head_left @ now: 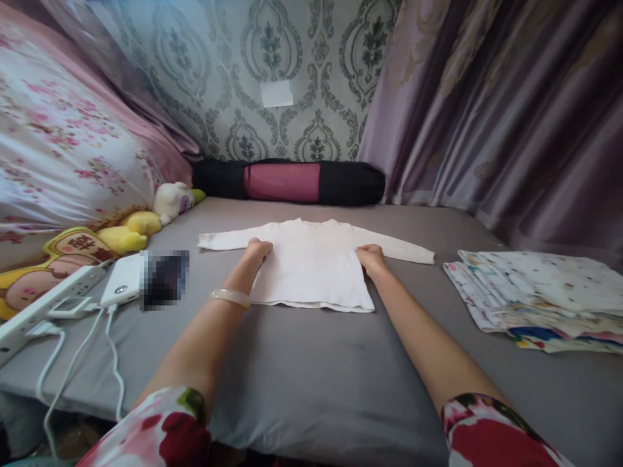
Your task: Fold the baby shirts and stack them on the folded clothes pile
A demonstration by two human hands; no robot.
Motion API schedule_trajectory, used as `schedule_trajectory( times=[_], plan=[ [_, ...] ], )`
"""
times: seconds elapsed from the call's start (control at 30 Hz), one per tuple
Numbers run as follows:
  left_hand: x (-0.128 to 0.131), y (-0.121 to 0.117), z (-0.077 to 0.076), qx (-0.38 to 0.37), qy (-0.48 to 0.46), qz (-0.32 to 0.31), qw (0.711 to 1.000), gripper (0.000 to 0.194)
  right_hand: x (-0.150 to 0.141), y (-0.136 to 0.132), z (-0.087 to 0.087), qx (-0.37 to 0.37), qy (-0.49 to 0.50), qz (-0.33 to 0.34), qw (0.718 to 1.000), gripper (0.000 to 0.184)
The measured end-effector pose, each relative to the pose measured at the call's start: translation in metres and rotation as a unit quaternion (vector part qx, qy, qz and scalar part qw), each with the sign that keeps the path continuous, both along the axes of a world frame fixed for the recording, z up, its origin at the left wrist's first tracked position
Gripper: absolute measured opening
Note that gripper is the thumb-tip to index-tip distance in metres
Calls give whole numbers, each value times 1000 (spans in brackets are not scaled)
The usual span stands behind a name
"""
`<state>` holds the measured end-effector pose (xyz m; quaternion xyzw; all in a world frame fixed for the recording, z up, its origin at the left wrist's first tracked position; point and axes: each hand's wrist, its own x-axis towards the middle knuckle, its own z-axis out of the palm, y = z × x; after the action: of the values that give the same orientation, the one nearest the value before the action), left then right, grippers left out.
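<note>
A small white long-sleeved shirt (pixel 311 266) lies flat on the grey bed sheet (pixel 311 363), its sleeves spread to both sides and its hem towards me. My left hand (pixel 259 248) is closed on the shirt's left edge, just below the sleeve. On the opposite edge, at about the same height, my right hand (pixel 372 258) grips the cloth with its fingers curled. The fingertips of both hands are partly hidden. A pale bangle (pixel 230 297) circles my left wrist.
Folded patterned clothes (pixel 545 292) are stacked at the right. On the left lie a power strip (pixel 48 311), a white power bank (pixel 124 282) with cables, a blurred-out object (pixel 164 279) and plush toys (pixel 129 232). A black and pink roll (pixel 287 181) lies along the wall.
</note>
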<state>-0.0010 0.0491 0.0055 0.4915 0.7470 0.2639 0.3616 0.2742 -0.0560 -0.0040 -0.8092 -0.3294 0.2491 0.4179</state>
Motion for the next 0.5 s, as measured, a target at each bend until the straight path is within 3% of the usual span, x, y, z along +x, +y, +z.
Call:
schedule_trajectory(
  times=[0.13, 0.3, 0.37, 0.5],
  plan=[
    [7, 1, -3, 18, 14, 11, 1000, 12, -7, -2, 1, -58, -134, -6, 989, 19],
    [3, -11, -7, 67, 60, -18, 996, 23, -22, -15, 9, -94, -241, 51, 965, 31],
    [0, -18, -12, 117, 149, -56, 980, 30, -27, -21, 11, -109, -303, 82, 943, 38],
    [-3, -35, -20, 180, 317, -154, 918, 36, -30, -26, 10, -144, -387, 120, 903, 45]
  ],
)
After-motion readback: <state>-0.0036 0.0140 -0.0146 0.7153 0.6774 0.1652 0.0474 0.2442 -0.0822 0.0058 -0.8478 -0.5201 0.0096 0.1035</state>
